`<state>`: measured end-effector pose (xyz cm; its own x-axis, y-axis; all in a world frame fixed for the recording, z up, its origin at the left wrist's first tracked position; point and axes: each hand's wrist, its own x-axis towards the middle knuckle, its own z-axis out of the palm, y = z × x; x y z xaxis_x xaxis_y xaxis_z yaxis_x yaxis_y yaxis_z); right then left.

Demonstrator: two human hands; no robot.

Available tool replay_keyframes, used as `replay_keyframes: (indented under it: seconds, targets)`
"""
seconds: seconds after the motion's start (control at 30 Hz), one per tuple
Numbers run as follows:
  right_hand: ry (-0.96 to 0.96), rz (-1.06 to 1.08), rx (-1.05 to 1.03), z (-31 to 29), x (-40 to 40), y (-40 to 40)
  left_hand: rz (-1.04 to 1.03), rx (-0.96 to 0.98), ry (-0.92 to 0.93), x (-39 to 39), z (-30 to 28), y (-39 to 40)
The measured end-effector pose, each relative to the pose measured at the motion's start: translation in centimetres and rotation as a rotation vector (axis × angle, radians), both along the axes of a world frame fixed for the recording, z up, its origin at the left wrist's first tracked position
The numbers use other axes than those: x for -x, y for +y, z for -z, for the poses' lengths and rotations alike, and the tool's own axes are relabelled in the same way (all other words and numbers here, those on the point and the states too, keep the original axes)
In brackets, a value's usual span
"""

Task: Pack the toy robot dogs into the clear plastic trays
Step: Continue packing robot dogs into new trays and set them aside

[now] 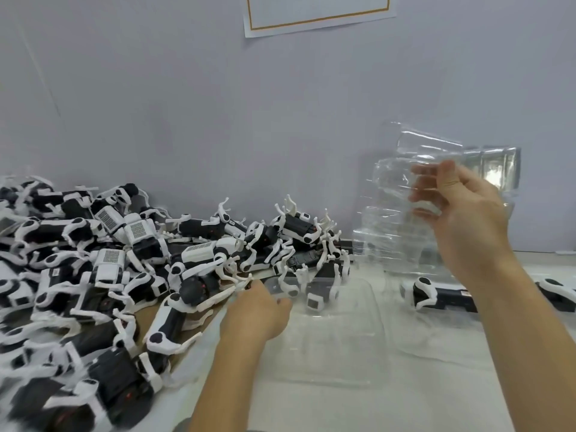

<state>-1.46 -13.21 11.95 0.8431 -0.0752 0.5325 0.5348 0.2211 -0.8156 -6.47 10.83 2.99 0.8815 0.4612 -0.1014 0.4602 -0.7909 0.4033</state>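
Observation:
A big heap of black-and-white toy robot dogs (pixel 131 263) covers the left of the table. My right hand (pixel 467 213) grips a clear plastic tray (pixel 402 194) and holds it upright in the air at the right. A second clear tray (pixel 343 335) lies flat on the table in the middle. At this flat tray's left edge, beside the heap, is my left hand (pixel 255 310), fingers curled; whether they hold the tray I cannot tell. One dog (pixel 436 294) lies on the table under the raised tray.
A stack of clear trays (pixel 501 169) stands against the grey wall at the right, behind my right hand. Part of another dog (pixel 558 288) shows at the right edge. A bordered paper sheet (pixel 318 14) hangs on the wall above.

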Motion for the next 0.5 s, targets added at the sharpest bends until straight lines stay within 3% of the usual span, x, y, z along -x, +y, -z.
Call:
replay_keyframes:
  seconds: [0.17,0.4,0.5]
  targets:
    - [-0.047,-0.005,0.202,0.0,0.2,0.8,-0.048,0.085,-0.133,-0.8,0.9,-0.4]
    - [-0.227,0.091,0.566,-2.3,1.1,3.7,-0.057,0.578,-0.238,-1.2,1.2,0.1]
    - [-0.338,0.206,0.737,-5.5,0.5,4.5,-0.058,0.663,-0.258,-1.4,1.4,0.2]
